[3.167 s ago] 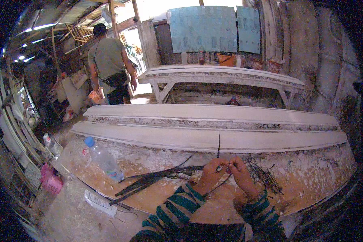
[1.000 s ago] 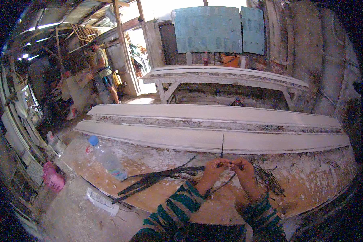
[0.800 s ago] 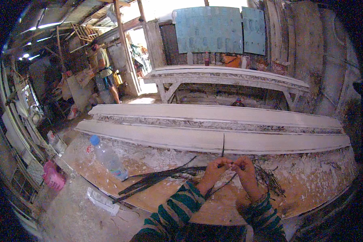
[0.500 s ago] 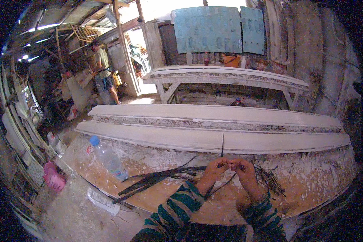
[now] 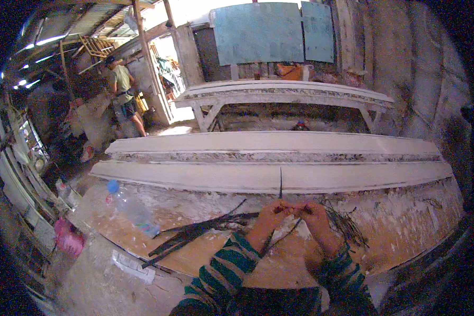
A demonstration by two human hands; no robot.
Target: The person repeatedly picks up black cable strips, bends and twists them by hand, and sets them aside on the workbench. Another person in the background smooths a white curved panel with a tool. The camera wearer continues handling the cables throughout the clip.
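My left hand (image 5: 272,215) and my right hand (image 5: 314,217) meet in front of me, fingertips pinched close together. Between them they hold a thin dark strip (image 5: 280,184); one end sticks up past my left fingers, in front of the nearer white plank. Its lower part trails down between my wrists. Left of my left hand lies a bundle of flat black strips (image 5: 195,231) on the worktable. Beside my right hand spreads a tangle of thinner black strands (image 5: 347,226). The exact grip of the fingertips is too small to make out.
Two long white planks (image 5: 237,173) lie across the plaster-spattered worktable (image 5: 395,231). A clear water bottle (image 5: 134,208) with a blue cap lies at left. A pink container (image 5: 68,237) sits on the floor. Another bench (image 5: 289,97) stands behind; a person (image 5: 124,89) stands far left.
My view has shifted slightly, so everything sits a little further left and higher. Both hands remain pinched together on the strip, with only small finger movement.
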